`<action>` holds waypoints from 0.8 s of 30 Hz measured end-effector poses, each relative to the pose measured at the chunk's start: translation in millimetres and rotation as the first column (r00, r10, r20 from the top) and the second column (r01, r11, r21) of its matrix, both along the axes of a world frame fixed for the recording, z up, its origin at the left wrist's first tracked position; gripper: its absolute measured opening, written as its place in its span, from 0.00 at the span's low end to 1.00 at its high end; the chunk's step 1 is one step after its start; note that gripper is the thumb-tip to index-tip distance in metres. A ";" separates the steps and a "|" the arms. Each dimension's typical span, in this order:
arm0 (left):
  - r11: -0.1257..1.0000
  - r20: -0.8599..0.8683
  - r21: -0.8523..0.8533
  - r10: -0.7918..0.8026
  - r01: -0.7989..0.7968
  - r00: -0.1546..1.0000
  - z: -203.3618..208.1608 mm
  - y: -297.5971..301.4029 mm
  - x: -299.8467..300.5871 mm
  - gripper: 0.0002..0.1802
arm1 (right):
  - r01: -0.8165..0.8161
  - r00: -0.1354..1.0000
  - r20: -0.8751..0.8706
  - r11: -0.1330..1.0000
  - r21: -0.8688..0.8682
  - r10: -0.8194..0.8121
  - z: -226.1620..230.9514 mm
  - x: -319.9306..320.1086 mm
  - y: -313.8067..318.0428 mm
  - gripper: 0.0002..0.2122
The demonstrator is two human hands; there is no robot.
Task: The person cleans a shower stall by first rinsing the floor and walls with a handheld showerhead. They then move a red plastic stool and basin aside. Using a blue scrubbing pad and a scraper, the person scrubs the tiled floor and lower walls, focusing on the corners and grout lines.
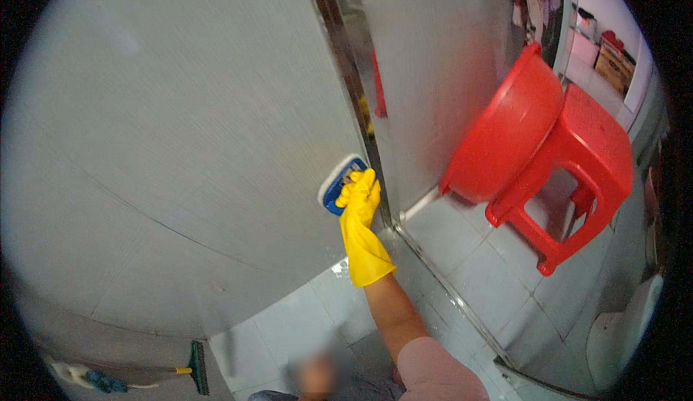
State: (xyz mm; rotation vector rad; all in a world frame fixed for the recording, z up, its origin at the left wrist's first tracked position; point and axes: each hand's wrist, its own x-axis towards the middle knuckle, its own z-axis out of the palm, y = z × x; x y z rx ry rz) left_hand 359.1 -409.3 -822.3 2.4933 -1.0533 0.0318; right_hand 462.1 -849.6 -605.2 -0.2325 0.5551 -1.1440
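My right hand, in a long yellow rubber glove, is closed round a blue scrub brush with a white scrubbing face. That white face rests against the grey wall panel, low down and close to its right edge. Beside the brush runs a shiny vertical metal strip. A pink sleeve covers my upper right arm. My left hand does not show; a patch at the bottom middle is blurred past telling.
A red basin stands on its side against a red plastic stool at right. A metal floor track crosses the tiles. At lower left lies a green-headed floor brush. A white curved fixture is at lower right.
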 end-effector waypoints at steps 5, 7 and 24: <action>0.980 0.220 0.033 -0.199 0.196 0.955 7.4 -63.9 4.9 0.11 | -0.028 0.842 -0.375 0.663 -0.748 -0.387 118.7 19.3 37.5 0.16; 0.978 -0.034 -0.097 -0.190 0.186 0.981 -1.7 -87.5 0.1 0.10 | -0.107 0.815 -0.228 0.248 -0.963 -0.532 140.6 13.6 66.2 0.18; 0.948 -0.210 -0.311 -0.133 0.063 0.969 149.2 -90.7 66.3 0.09 | -0.406 0.797 -0.108 -0.395 -0.824 -0.594 248.5 32.3 85.2 0.20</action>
